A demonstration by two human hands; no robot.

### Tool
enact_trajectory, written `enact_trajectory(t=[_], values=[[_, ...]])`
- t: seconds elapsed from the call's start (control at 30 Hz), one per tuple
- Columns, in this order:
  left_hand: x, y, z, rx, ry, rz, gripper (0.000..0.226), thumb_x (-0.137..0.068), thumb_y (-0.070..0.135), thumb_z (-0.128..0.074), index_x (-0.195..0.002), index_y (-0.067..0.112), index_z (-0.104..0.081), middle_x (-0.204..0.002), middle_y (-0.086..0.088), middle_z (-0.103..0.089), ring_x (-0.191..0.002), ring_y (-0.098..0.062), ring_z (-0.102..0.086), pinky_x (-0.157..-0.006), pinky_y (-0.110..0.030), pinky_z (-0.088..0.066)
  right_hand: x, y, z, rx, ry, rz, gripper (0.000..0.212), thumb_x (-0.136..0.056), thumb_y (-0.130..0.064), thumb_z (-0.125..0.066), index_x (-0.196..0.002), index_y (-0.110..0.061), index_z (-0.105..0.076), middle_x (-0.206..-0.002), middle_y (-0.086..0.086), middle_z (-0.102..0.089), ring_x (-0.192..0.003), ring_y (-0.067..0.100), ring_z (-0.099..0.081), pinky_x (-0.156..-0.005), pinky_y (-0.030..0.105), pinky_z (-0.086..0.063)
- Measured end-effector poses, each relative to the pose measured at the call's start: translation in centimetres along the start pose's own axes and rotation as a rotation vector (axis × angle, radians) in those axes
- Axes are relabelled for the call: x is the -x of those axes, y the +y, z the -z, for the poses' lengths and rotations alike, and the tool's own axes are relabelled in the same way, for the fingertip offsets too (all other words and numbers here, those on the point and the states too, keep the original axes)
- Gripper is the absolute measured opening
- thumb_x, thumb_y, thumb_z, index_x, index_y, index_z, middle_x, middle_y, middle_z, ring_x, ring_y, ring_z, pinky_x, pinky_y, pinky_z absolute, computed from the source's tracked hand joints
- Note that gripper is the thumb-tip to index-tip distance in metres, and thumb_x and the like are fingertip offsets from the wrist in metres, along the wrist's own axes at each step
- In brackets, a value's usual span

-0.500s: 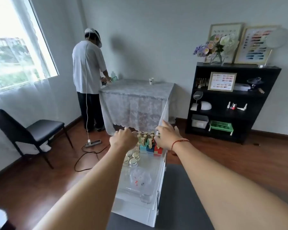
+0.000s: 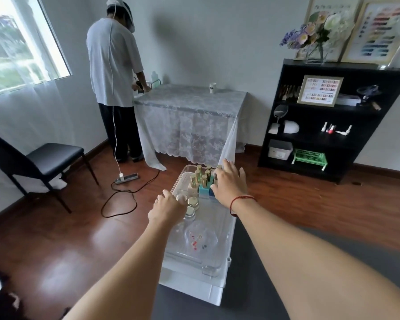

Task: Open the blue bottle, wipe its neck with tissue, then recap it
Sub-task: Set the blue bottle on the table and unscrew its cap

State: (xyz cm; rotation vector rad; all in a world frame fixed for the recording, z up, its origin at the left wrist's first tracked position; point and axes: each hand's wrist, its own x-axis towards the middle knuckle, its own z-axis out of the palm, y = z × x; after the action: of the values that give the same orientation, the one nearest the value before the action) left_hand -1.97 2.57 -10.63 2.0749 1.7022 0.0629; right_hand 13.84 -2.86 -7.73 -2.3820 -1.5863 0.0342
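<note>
While capped and not yet gripped: blue bottle [image 2: 204, 190], upright in the cluster of gold-capped bottles [image 2: 198, 175] at the 12 o'clock end of the clear tray [image 2: 214, 269].
Tray: clear plastic, set on a white cart [image 2: 194, 291]; small gold-lidded jars [image 2: 192, 202] at 7 o'clock of the blue bottle.
Right hand [image 2: 229, 184]: poised at 3 o'clock of the blue bottle; fingers [image 2: 226, 165] spread wide and straight, nothing held; thumb just beside the bottle, contact not discernible.
Left hand [image 2: 168, 205]: at 8 o'clock of the bottle, by the jars; fingers curled under, hold on anything not discernible.
Handling, judged: small and light, probably glass, so hard, smooth and breakable; easily toppled, with neighbours crowded close at 9 and 12 o'clock.
Hold, judged: lifted clear of the cluster first; squarish body pinched low by one hand, gold cap twisted off by the other.
Tissue: none made out on the tray.
Step, judged: reach and selection only; opening not begun.
</note>
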Motion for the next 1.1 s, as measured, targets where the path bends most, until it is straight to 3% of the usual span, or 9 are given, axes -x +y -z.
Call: enact_trajectory(t=[0.13,0.43,0.53,0.6,0.73,0.9,1.03,1.1], values=[[0.2,0.1,-0.5,0.060,0.026,0.006,0.055,-0.094,0.047,-0.029,-0.126,0.003,-0.037,-0.127,-0.018,-0.053,-0.114,-0.035,-0.054,-0.092,-0.047,-0.046,-0.4,-0.4,-0.3,0.025,0.020,-0.038,0.041,-0.092,-0.027,-0.054,-0.130,-0.014,-0.047,-0.157,0.009,-0.017,-0.146,0.025,-0.010,-0.116,0.050,-0.008],[0.4,-0.2,-0.6,0.057,0.029,-0.013,0.064,-0.095,0.052,-0.029,-0.137,0.004,-0.029,-0.134,-0.018,-0.049,-0.121,-0.034,-0.050,-0.093,-0.046,-0.044,0.3,-0.8,-0.2,0.052,0.041,-0.109,0.031,-0.096,-0.014,-0.045,-0.127,-0.014,-0.051,-0.158,0.011,-0.014,-0.147,0.027,-0.005,-0.116,0.051,-0.011],[1.0,-0.3,-0.4,0.027,0.065,-0.018,0.070,-0.095,0.052,-0.029,-0.144,0.002,-0.026,-0.147,-0.020,-0.036,-0.138,-0.033,-0.033,-0.107,-0.048,-0.034,0.5,-0.7,0.1,0.073,0.017,-0.081,0.032,-0.096,-0.012,-0.044,-0.128,-0.012,-0.049,-0.158,0.012,-0.012,-0.147,0.027,-0.003,-0.116,0.052,-0.010],[1.8,-0.1,-0.5,-0.017,0.173,-0.068,0.069,-0.096,0.050,-0.030,-0.147,0.003,-0.025,-0.157,-0.020,-0.018,-0.148,-0.030,-0.010,-0.119,-0.046,-0.016,0.8,-0.5,0.6,0.045,0.022,-0.061,0.033,-0.096,-0.014,-0.044,-0.130,-0.013,-0.047,-0.158,0.010,-0.013,-0.147,0.025,-0.004,-0.116,0.051,-0.009],[3.9,2.0,-1.1,0.027,0.299,-0.166,0.062,-0.096,0.047,-0.033,-0.144,0.007,-0.033,-0.160,-0.017,-0.010,-0.150,-0.026,0.001,-0.120,-0.043,-0.003,2.0,-0.1,2.8,-0.185,0.071,-0.059,0.018,-0.094,-0.021,-0.051,-0.110,-0.015,-0.057,-0.156,0.008,-0.021,-0.146,0.022,-0.011,-0.116,0.048,-0.018],[6.5,5.5,-2.2,0.010,0.125,-0.281,0.053,-0.097,0.044,-0.036,-0.133,0.007,-0.048,-0.158,-0.017,-0.020,-0.149,-0.030,-0.006,-0.122,-0.046,-0.010,4.6,1.5,6.1,-0.351,0.154,-0.110,0.020,-0.093,-0.025,-0.053,-0.106,-0.012,-0.060,-0.153,0.009,-0.027,-0.145,0.021,-0.017,-0.112,0.046,-0.027],[8.7,7.9,-4.1,0.006,0.021,-0.349,0.063,-0.098,0.049,-0.031,-0.146,0.008,-0.031,-0.159,-0.015,-0.016,-0.149,-0.030,-0.004,-0.122,-0.047,-0.011,6.9,4.2,8.0,-0.373,0.260,-0.168,0.015,-0.090,-0.024,-0.056,-0.096,-0.012,-0.063,-0.125,0.007,-0.055,-0.122,0.025,-0.045,-0.099,0.040,-0.035],[9.6,8.9,-5.2,0.016,0.015,-0.355,0.067,-0.098,0.048,-0.030,-0.149,0.007,-0.021,-0.160,-0.014,-0.015,-0.150,-0.028,-0.004,-0.122,-0.046,-0.011,8.0,5.9,8.0,-0.312,0.266,-0.226,0.013,-0.090,-0.024,-0.056,-0.096,-0.015,-0.064,-0.113,0.005,-0.061,-0.111,0.026,-0.052,-0.104,0.041,-0.031]])
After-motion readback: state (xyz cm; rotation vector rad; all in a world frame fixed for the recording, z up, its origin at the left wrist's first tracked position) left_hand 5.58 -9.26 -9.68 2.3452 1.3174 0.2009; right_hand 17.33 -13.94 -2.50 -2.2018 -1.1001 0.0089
